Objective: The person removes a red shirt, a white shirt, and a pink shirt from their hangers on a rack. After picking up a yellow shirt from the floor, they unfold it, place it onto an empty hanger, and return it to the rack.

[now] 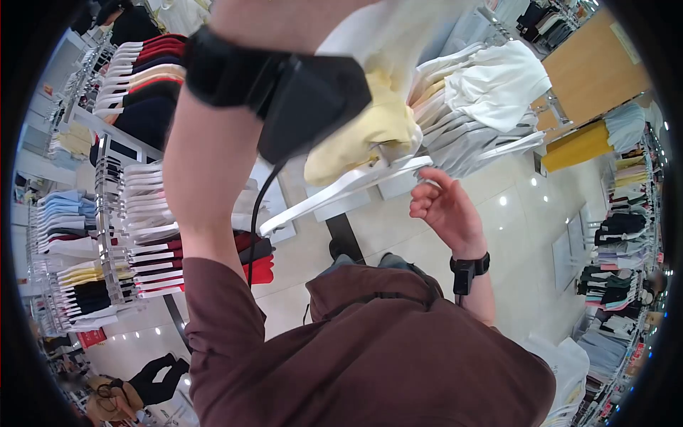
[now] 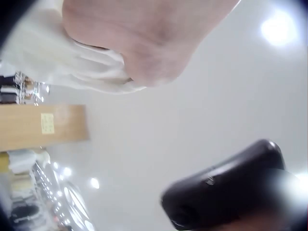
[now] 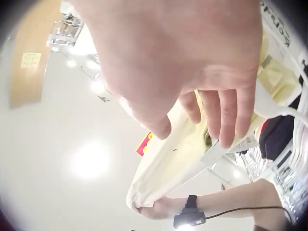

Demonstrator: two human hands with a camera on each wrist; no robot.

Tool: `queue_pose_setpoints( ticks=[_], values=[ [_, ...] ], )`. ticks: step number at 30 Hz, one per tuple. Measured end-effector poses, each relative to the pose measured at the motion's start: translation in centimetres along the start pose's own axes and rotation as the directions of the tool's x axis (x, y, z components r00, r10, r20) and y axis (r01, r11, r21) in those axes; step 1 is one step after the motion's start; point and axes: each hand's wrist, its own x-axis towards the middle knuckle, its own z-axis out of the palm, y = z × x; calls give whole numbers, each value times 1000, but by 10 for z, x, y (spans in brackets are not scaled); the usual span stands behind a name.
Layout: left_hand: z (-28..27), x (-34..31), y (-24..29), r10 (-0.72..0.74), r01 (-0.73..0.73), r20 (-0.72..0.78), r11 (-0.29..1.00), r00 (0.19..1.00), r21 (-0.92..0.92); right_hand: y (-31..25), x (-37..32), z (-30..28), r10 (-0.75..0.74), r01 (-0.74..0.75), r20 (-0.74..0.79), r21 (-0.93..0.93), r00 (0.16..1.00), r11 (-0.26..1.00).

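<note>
Head view gives us the right hand just beside the end of a white hanger, fingers loosely bent, gripping nothing; whether they touch it, I can't tell. Over on the right wrist view, the left hand grips one end of a pale garment, fingers mostly hidden, the cloth stretching up behind the right fingers!
</note>
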Motion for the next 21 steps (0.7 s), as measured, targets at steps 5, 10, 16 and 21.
queue_pose_setpoints(
  ticks=[5,10,16,21],
  values=[
    [74,-44,48,47,-42,-20,972,999,229,-30,22,16,-107,103,189,30,976,994],
    [84,-8,44,86,-58,-43,892,995,448,-75,23,15,-283,280,-8,-130,959,951],
    [133,-65,105,147,-61,-68,726,987,685,-168,3,0,-453,437,-26,317,891,842],
    [100,-91,145,189,-23,-104,568,976,822,-212,-21,4,-563,556,2,153,827,817]
  ],
)
